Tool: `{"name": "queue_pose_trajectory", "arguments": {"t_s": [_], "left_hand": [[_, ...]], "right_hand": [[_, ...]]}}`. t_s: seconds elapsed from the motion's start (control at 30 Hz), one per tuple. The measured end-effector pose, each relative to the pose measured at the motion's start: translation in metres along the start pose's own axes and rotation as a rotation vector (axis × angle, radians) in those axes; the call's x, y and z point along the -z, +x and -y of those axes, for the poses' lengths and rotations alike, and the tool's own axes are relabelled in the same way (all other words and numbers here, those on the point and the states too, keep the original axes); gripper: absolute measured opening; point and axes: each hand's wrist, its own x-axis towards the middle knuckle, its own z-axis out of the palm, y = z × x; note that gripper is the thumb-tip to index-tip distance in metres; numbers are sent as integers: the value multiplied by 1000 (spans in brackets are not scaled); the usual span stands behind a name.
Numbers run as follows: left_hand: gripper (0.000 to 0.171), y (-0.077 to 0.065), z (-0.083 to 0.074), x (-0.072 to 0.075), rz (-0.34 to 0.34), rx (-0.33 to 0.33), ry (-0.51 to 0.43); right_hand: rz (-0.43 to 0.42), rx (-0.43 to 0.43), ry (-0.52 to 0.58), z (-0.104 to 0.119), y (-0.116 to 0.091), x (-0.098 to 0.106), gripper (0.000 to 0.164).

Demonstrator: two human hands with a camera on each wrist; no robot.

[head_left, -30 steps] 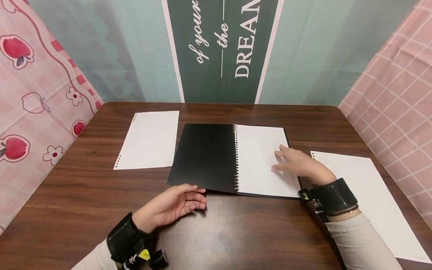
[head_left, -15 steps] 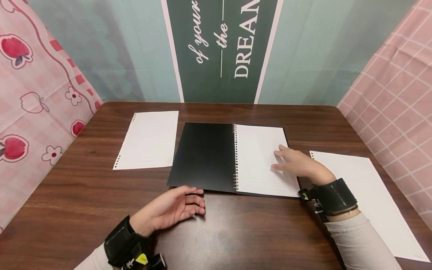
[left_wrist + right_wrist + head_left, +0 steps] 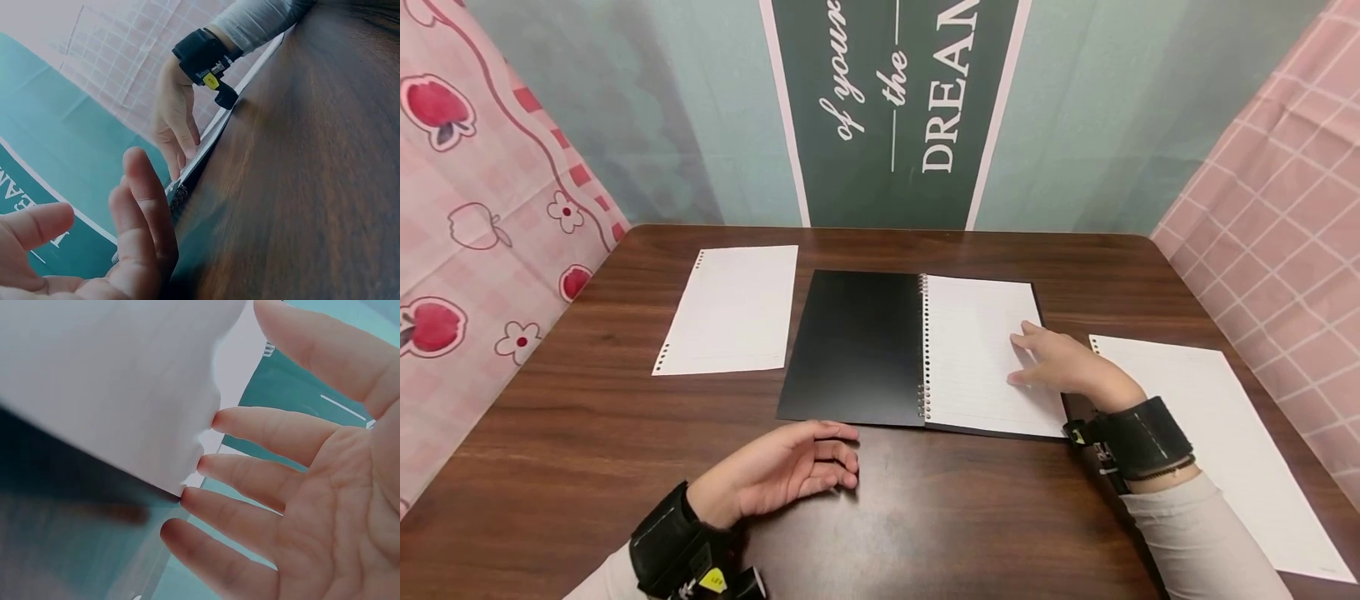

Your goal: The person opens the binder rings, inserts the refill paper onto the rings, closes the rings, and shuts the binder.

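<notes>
Plainly, the black spiral notebook [image 3: 853,354] lies open near the middle of the wooden table [image 3: 962,521], its spine running from the far edge toward the near one. The right hand [image 3: 1060,362] reaches in from the table's right edge, fingers spread and nearly straight, tips touching the ruled page [image 3: 970,358] and gripping nothing. The left hand [image 3: 786,468] holds nothing either; its fingers are loosely bent beside the cover's near edge, though whether they touch it I cannot tell. One loose punched sheet [image 3: 733,310] lies toward the table's far left corner, just beside the cover. A second punched sheet [image 3: 1228,437] lies along the right edge, partly under the right forearm. Black bands circle both wrists.
</notes>
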Motion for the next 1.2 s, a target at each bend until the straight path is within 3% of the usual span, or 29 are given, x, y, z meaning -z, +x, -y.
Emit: {"name": "queue_pose_trajectory", "arguments": {"t_s": [0.2,0.4,0.53,0.7,0.87,1.0,1.2], "left_hand": [[29,4,-6,-3,-26,-28,134],[35,18,-32,-8,-55,-54,340],[37,33,-55,-17,-79,-74,484],[31,52,-86,-31,-78,-119,653],[26,84,-114,-38,-110,-192,819],[25,112,-125,-36,-209,-206,840],[34,146,-125,-28,-305,-185,770]], "right_hand": [[11,-1,0,-1,-3,0,77],[-1,16,-13,0,-3,4,72],[-39,63,-11,0,-6,8,65],[-96,77,93,4,-6,14,60],[-152,57,166,16,3,24,55],[-166,49,234,32,20,30,51],[-158,56,361,55,51,28,47]]}}
